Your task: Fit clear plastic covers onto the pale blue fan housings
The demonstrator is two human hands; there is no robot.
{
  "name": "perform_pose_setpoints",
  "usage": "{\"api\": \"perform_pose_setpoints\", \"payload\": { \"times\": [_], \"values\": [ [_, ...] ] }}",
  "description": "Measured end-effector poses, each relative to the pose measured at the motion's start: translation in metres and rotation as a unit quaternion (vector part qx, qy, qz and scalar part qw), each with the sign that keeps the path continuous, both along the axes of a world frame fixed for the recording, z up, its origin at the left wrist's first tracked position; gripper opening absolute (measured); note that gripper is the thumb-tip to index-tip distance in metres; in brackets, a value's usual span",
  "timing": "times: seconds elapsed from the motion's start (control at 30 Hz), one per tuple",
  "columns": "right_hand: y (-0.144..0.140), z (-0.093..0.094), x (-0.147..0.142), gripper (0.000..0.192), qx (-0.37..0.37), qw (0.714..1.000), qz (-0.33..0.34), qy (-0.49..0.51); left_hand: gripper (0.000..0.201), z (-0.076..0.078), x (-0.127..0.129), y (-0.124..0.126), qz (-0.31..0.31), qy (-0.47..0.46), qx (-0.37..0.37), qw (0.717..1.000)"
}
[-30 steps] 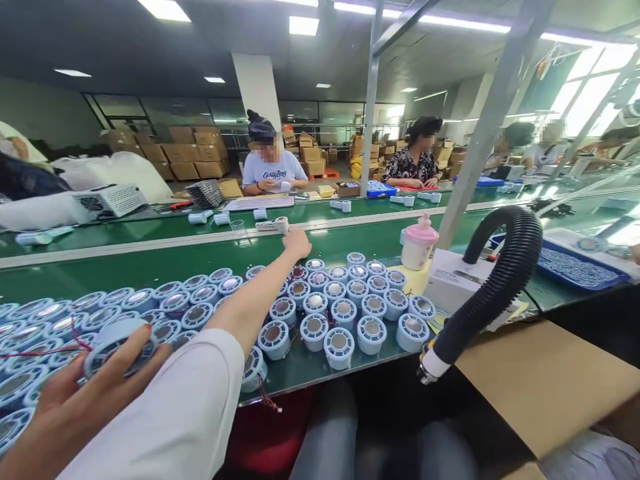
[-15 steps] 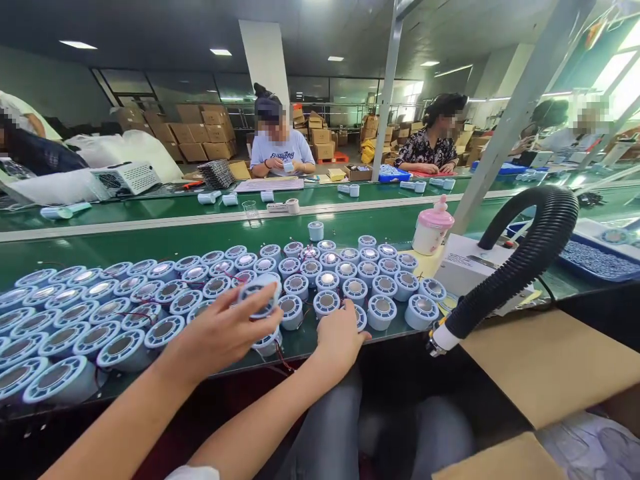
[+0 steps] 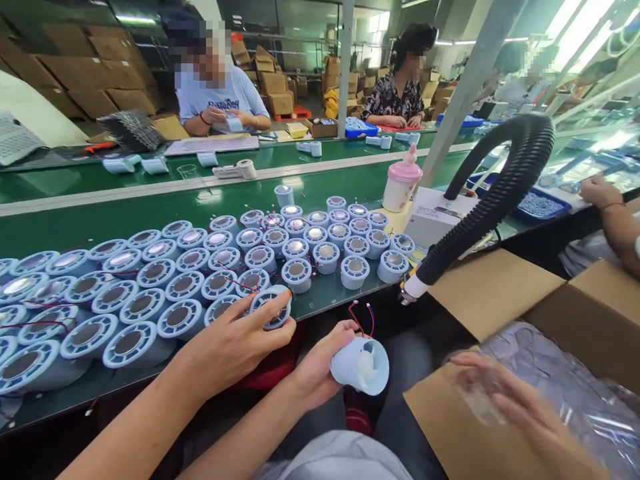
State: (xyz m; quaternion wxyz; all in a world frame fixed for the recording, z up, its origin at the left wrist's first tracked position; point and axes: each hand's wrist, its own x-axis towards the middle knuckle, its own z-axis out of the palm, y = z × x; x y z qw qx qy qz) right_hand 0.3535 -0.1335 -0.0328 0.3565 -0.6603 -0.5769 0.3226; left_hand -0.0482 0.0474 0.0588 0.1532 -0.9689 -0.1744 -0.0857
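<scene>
My left hand [image 3: 233, 343] grips a round pale-blue fan grille [image 3: 273, 307] by its edge, just over the near rim of the green belt [image 3: 90, 220]. My right hand [image 3: 317, 367] holds a pale-blue cup-shaped fan housing [image 3: 361, 363] below the belt edge, its open side facing me and red and blue wires [image 3: 361, 317] sticking up from it. Several identical blue housings [image 3: 295, 257] stand in rows on the belt ahead of both hands.
A black ribbed hose [image 3: 493, 197] arcs down at the right to a white nozzle. An open cardboard box [image 3: 500, 293] with plastic-bagged parts sits at the lower right, where another person's blurred hand [image 3: 505, 400] reaches. A pink-capped bottle [image 3: 401, 181] stands by. Workers sit across the belt.
My right hand came back from the far side of the belt, took a housing from the front row and lowered it off the belt. My left hand brought the grille rightward beside it.
</scene>
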Motion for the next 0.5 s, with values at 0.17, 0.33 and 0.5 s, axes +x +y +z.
{"api": "perform_pose_setpoints", "payload": {
  "times": [0.17,0.33,0.5],
  "values": [
    [0.023,0.038,-0.068,0.050,0.147,0.935,0.189,-0.262,0.045,-0.014,0.014,0.006,-0.064,0.060,0.075,0.993],
    [0.042,0.046,-0.088,0.049,0.133,0.896,0.204,-0.372,0.036,-0.019,0.026,0.018,-0.081,0.040,0.005,0.996],
    [0.044,0.042,-0.090,0.032,0.107,0.901,0.167,-0.386,0.031,-0.030,0.078,-0.011,0.003,-0.097,-0.330,0.939]
  ]
}}
